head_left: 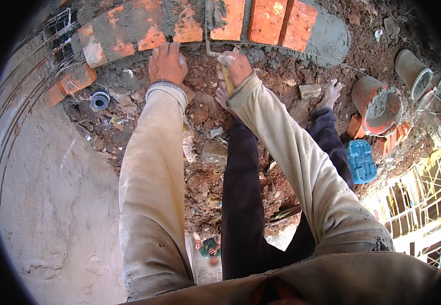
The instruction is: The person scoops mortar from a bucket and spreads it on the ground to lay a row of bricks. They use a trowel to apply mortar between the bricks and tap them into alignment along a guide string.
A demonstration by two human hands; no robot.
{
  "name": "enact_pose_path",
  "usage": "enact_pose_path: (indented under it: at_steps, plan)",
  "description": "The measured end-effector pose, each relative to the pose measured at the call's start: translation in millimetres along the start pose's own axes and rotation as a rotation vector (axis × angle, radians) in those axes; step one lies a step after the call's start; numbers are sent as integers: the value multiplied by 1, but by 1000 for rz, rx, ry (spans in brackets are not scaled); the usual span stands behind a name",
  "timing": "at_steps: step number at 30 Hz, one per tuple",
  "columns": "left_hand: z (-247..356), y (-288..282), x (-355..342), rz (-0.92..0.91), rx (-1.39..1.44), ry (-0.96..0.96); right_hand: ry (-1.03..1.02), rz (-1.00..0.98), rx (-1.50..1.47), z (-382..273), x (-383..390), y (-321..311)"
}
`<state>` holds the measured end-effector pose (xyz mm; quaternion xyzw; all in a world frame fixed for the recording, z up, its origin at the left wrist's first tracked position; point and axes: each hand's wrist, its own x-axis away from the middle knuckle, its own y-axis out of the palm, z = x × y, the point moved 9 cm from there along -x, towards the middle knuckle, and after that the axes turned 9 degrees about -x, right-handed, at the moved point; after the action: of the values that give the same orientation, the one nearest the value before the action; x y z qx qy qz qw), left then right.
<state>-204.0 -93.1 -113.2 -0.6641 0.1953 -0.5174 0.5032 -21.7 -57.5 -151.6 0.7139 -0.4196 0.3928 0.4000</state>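
My right hand [237,68] is closed round the wooden handle of a trowel [207,25]. The trowel's bent shank leads to a blade seen nearly edge-on, upright against the row of bricks. Beside it, my left hand [167,64] rests with its fingertips against the near edge of a mortar-smeared brick [188,31], and its fingers lie close together. Orange bricks [267,20] with grey mortar between them form a course that bends across the top. A thin string line [301,51] runs along the course's near edge.
Wet mortar [332,38] spreads past the last brick. On the right stand a mortar-filled bucket [380,109], another bucket [413,76] and a blue plastic block [361,161]. Rebar rods [25,89] and a string spool [100,99] lie left. My feet stand on rubble; a person [210,247] is below.
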Motion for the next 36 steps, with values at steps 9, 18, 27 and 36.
enact_pose_path:
  at_steps: [9, 18, 27, 36]
  plan:
    - [-1, 3, 2, 18, 10, 12, 22, -12, -236, -35, 1, 29]
    - [-1, 4, 3, -24, 37, 19, -5, -31, -152, -6, 11, -10]
    - [-1, 9, 2, -32, 25, 0, -243, -87, 446, -47, 2, -18]
    - [-3, -2, 2, 39, 96, -67, -511, -209, 1645, -153, -17, -13]
